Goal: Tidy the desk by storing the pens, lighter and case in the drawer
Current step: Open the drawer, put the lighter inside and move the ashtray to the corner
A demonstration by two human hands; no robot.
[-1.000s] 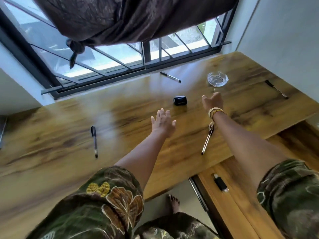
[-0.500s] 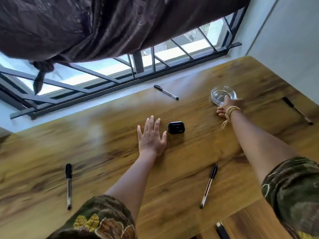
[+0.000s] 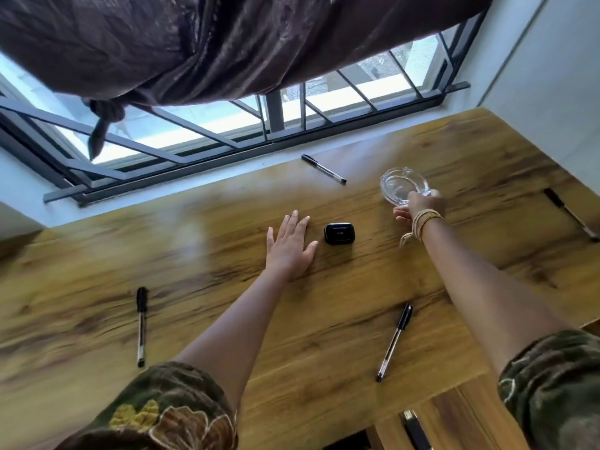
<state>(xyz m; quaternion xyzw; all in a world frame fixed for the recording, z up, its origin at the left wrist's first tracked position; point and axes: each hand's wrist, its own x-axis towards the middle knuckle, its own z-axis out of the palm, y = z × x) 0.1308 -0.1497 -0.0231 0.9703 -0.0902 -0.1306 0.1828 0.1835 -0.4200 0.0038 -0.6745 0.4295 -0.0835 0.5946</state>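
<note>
Right hand [image 3: 422, 206] has lifted the glass ashtray [image 3: 402, 185] by its rim, left hand [image 3: 290, 243] flat, fingers spread, beside the case [image 3: 339, 233] — small, rigid, glossy, likely slippery — pinch its sides.

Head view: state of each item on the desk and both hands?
left hand: flat on desk, open, beside case
right hand: gripping glass ashtray rim
glass ashtray: empty, tilted, held
case: closed, on desk
pen by window: lying, untouched
left pen: lying, capped
near pen: lying, capped
far right pen: lying, blurred
drawer: open
</note>
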